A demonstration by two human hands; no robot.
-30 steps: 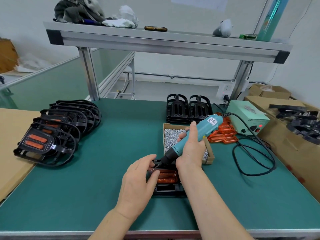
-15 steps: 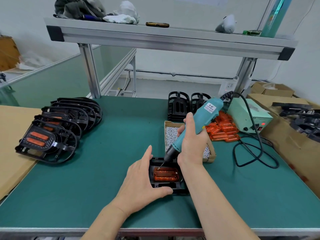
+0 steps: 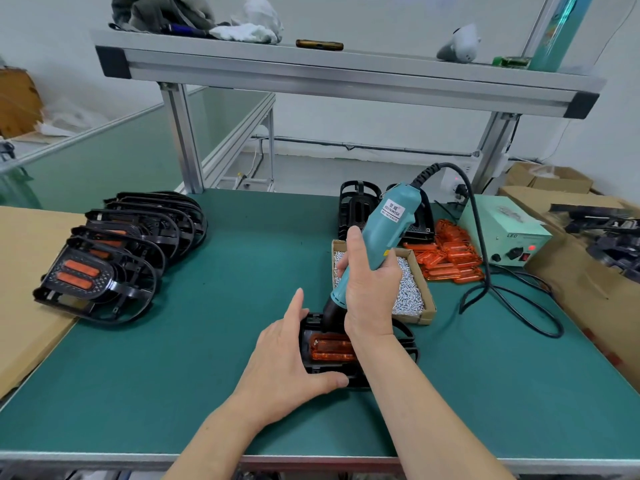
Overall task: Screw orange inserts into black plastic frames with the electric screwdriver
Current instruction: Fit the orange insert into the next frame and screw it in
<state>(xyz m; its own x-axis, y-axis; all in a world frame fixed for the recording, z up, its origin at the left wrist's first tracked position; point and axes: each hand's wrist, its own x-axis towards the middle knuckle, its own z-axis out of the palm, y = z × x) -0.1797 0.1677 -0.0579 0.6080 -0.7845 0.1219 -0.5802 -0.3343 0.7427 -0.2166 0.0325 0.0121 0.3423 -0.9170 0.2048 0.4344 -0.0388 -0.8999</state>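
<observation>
The left hand (image 3: 287,368) is unclenched. Its straight fingers press against the left side of a black frame (image 3: 406,342), and the thumb lies along the frame's near edge. The frame lies flat on the green surface (image 3: 207,341), near the front and a little right of centre. An orange insert (image 3: 330,351) sits in the frame's middle.

The right hand (image 3: 370,289) grasps the teal screwdriver (image 3: 386,230) around its lower body, with the forefinger stretched up along the housing. The tool leans with its top to the far right, and its black nose points down into the far-left part of the frame, just beyond the insert. The bit tip itself is hidden. A black cable (image 3: 483,271) runs from the tool's top, down over the surface and loops to the right.

Just behind the right hand is an open box of screws (image 3: 415,296). Loose inserts (image 3: 446,251) are piled to its right, beside a pale green power unit (image 3: 505,233) with a red light. Two more frames (image 3: 356,206) stand upright at the far side. At the left, a row of finished frames (image 3: 121,258) overlaps partly onto cardboard (image 3: 20,271). A shelf (image 3: 346,74) above holds cloths and small items.
</observation>
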